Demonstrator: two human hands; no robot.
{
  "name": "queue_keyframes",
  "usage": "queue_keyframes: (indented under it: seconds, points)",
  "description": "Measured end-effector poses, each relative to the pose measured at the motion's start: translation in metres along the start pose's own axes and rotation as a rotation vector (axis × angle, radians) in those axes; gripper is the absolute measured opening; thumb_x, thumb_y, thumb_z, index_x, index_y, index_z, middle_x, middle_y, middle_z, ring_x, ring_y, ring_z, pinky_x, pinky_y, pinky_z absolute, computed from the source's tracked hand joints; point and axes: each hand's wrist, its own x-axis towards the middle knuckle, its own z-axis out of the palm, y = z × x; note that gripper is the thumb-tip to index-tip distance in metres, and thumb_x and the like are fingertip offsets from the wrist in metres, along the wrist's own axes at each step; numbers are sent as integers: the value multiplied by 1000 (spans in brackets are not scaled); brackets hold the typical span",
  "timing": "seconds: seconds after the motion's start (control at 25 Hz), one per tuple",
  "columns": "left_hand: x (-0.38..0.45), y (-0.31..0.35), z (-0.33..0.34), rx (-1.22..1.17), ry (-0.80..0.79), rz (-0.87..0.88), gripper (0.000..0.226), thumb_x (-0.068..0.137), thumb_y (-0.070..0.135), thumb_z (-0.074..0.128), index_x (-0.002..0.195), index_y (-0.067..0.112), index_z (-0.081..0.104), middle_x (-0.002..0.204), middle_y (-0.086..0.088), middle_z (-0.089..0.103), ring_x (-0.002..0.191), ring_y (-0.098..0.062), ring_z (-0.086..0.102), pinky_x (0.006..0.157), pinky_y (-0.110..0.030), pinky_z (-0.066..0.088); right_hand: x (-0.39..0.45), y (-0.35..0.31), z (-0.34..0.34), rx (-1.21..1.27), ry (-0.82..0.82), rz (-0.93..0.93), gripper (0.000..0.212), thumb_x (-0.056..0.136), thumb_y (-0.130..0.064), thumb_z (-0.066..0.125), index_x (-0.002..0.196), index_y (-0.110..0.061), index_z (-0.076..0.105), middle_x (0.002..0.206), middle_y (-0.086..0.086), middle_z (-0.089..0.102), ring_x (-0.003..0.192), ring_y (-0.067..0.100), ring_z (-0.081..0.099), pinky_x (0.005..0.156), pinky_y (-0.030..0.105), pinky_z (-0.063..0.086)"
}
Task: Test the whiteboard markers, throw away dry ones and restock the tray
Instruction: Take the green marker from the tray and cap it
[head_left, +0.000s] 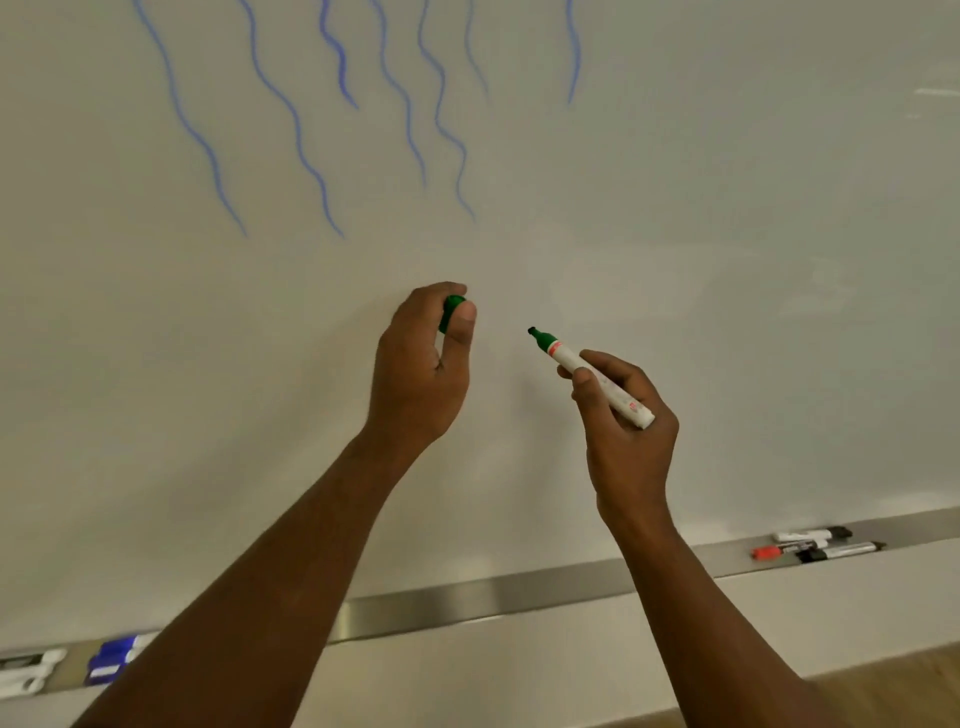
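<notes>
right hand (626, 415) grips uncapped green marker (587, 375), tip just off mid whiteboard (727, 260) | left hand (421, 374) pinches green cap (451, 313) | risk: light stroke misjudged as dry; cap dropped
</notes>
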Motion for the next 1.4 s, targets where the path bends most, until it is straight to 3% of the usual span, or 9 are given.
queue_keyframes:
  seconds: [0.16,0.28,0.36,0.48,0.72,0.88,1.0,1.24,1.4]
  points:
    - [-33,1,5,-73,-101,-312,23,101,31,45,102,16,63,98,4,68,93,-7,60,80,-7,41,-28,12,5,-23,-78,29,18,89,-15,67,106,-17,68,99,4,72,86,14,66,66,18,51]
    - [-54,-1,2,-273,-114,-659,21,102,30,40,101,23,60,89,7,72,94,-10,65,88,-22,47,-46,19,7,-69,-153,4,19,87,-13,68,106,-16,69,94,-7,71,81,6,64,65,13,48]
    - [-65,-3,-3,-493,-59,-884,23,104,26,35,101,20,57,91,-1,74,95,-18,68,97,-35,49,-57,25,8,-107,-205,-31,19,87,-12,69,105,-16,69,93,-10,70,84,6,65,69,13,48]
    - [-82,-6,-13,-796,-3,-1111,25,106,26,29,101,15,50,99,-12,74,100,-24,69,102,-40,47,-73,35,11,-191,-296,-92,25,85,-29,69,107,-16,69,97,-8,71,88,13,67,72,18,52]
    - [-105,-5,-27,-985,80,-1190,24,106,28,24,111,15,43,104,-15,73,105,-31,66,95,-41,49,-91,47,20,-284,-369,-142,27,85,-38,64,108,-25,67,98,-14,68,86,10,65,69,18,52]
    - [-116,-2,-29,-926,84,-1164,24,106,28,24,108,16,45,102,-14,73,106,-31,66,91,-39,50,-97,51,22,-327,-422,-176,27,86,-35,64,110,-24,67,97,-15,68,84,8,63,70,14,48]
    - [-122,-1,-29,-859,134,-1134,22,106,24,27,107,14,47,97,-13,74,99,-29,68,85,-35,52,-100,53,23,-364,-456,-190,29,87,-36,62,111,-22,68,99,-17,67,84,6,63,69,13,48]
    - [-136,-1,-31,-797,190,-1140,16,105,23,32,101,16,46,84,-10,74,85,-21,70,88,-36,53,-113,58,21,-322,-487,-180,27,89,-24,67,115,-17,68,99,-12,70,80,0,64,67,10,46]
    - [-151,-1,-32,-841,225,-1192,16,105,24,33,101,18,47,79,-7,72,75,-15,69,79,-31,53,-124,61,21,-303,-514,-138,29,88,-18,68,117,-19,68,100,-21,65,78,-4,62,67,5,43]
